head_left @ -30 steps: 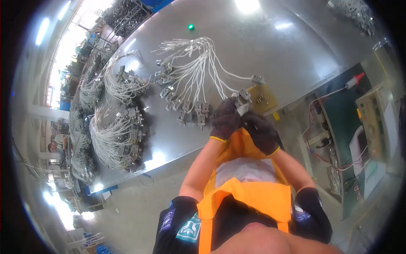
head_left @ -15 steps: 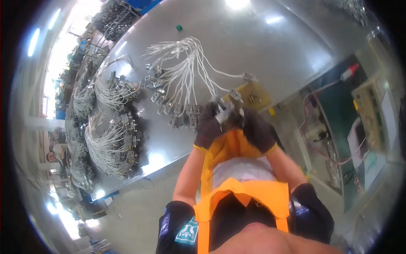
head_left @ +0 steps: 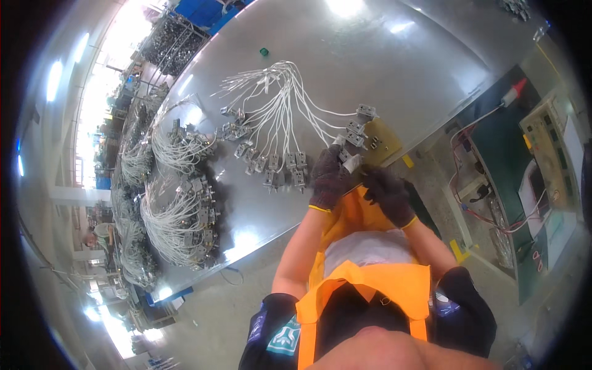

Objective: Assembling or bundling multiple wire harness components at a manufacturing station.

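Note:
Both my hands wear dark knit gloves. My left hand is closed on a small metal part with a white wire at the table's near edge. My right hand is just to its right, apart from the part, with its fingers curled; whatever they may hold is hidden. From the held part's side, a fan of white wires spreads over the table, tied near its far end. Several similar boxy metal parts hang on its wire ends. Two more metal parts lie just beyond my left hand.
A yellowish block with small metal pieces on it sits at the table's edge. Bundles of wired metal parts are heaped on the left of the metal table. A small green object lies farther back. At right stands a beige instrument box.
My right hand has drawn back to the right, away from the metal part. My left hand keeps hold of it. The whole view has shifted slightly.

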Demonstrator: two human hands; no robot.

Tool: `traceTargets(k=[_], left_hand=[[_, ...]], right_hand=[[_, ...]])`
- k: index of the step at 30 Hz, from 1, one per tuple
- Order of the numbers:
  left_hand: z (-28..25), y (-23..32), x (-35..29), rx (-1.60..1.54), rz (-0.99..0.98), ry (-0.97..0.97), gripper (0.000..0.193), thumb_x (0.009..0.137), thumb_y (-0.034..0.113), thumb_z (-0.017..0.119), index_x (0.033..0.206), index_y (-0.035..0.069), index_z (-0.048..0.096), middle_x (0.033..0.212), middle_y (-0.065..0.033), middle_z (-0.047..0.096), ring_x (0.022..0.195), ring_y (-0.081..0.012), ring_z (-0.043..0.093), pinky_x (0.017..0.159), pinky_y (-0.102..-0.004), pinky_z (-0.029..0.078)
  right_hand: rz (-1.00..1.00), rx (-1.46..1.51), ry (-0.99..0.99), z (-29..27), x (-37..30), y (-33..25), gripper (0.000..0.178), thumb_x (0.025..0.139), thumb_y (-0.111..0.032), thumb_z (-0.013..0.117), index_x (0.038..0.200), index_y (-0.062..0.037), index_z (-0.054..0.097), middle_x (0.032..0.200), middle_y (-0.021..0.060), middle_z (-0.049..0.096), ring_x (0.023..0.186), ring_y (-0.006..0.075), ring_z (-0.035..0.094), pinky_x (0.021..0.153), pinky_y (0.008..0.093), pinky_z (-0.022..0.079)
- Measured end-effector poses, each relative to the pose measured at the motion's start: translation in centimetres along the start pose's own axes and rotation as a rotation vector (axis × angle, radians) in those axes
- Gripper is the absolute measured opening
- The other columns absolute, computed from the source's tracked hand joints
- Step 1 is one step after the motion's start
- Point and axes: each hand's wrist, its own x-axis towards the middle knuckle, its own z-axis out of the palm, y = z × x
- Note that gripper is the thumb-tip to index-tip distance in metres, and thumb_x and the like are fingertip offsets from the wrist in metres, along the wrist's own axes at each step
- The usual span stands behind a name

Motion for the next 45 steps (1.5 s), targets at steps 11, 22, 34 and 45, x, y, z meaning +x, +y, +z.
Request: traceTargets(k=[11,22,34,45], left_hand=[[1.0,0.0,1.1,-0.235,-0.093,0.045,0.052,0.082,0.018,0.074,0.126,-0.002,0.057,0.116,-0.017,0.064,0.105,-0.0235,0.062,0.092,-0.0341,0.047],[0.2,2.1,0.4,-0.31,-0.099,0.051,0.049,0.082,0.021,0.073,0.123,-0.001,0.059,0.114,-0.0184,0.064,0.105,-0.0272,0.063,0.093,-0.0352,0.048],[-0.7,-1.7,-3.5,-0.27,0.062,0.07,0.049,0.086,0.008,0.067,0.132,0.002,0.05,0.116,-0.0122,0.059,0.105,-0.0218,0.057,0.091,-0.035,0.046],[1.5,-2.8,-1.8,-0.525,0.046,0.235,0.051,0.089,0.011,0.067,0.135,0.005,0.046,0.11,-0.0015,0.055,0.096,-0.0108,0.054,0.084,-0.0257,0.047]], right_hand=[[-0.328,-0.188,-0.008,1.9,1.5,2.1,0.018,0.091,-0.01,0.061,0.108,-0.0047,0.066,0.093,0.0133,0.068,0.081,0.0284,0.067,0.071,0.0327,0.051],[-0.214,0.072,-0.202,0.4,2.4,1.8,0.008,0.092,-0.012,0.058,0.094,-0.0101,0.065,0.084,0.0071,0.063,0.069,0.0216,0.061,0.058,0.0314,0.049],[0.166,0.458,-0.28,0.6,2.8,2.4,0.023,0.099,-0.023,0.047,0.097,-0.0061,0.062,0.084,0.0026,0.06,0.076,0.0113,0.056,0.069,0.0262,0.047],[-0.059,0.416,-0.174,-2.3,5.2,1.4,0.022,0.095,-0.017,0.057,0.112,-0.0048,0.064,0.097,0.005,0.064,0.09,0.0139,0.062,0.072,0.0291,0.053]])
